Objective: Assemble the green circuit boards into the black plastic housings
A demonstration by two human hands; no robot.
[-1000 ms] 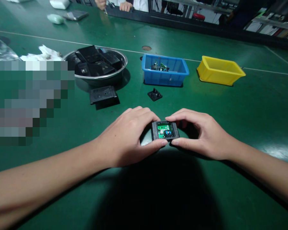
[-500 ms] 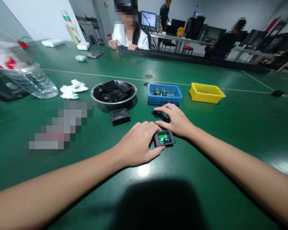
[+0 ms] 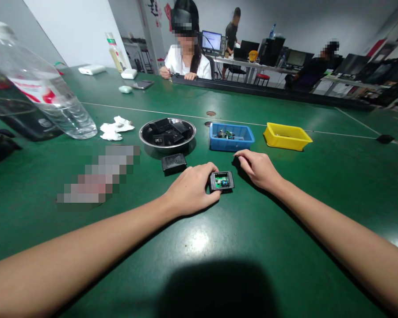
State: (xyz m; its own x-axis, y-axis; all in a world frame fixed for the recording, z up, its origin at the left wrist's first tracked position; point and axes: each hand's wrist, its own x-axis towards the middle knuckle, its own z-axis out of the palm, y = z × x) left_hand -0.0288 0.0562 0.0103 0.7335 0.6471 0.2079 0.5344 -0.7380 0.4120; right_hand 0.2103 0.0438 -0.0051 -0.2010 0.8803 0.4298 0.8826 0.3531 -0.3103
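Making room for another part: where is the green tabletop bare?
Bare green tabletop lies between left forearm and right forearm, and right of the yellow plastic bin up to a small black object. Crowded: around the round metal bowl, rectangular black box, blue plastic bin, and left hand gripping the black rectangular housing.

Shows a bare left forearm (image 3: 96, 247), cut off by the picture's near left edge, and a bare right forearm (image 3: 334, 221), cut off by the near right edge. Looks slim and smooth in outline — broadest at the near ends, narrowing evenly toward a bare left wrist (image 3: 168, 205) and an equally bare right wrist (image 3: 284, 186). Carries a tiny dark spot (image 3: 186, 186) on the back of the bare left hand (image 3: 193, 190). Has slender fingers (image 3: 211, 167) and softly rounded knuckles (image 3: 199, 170) there — and much the same on the right hand (image 3: 260, 170), just as bare.
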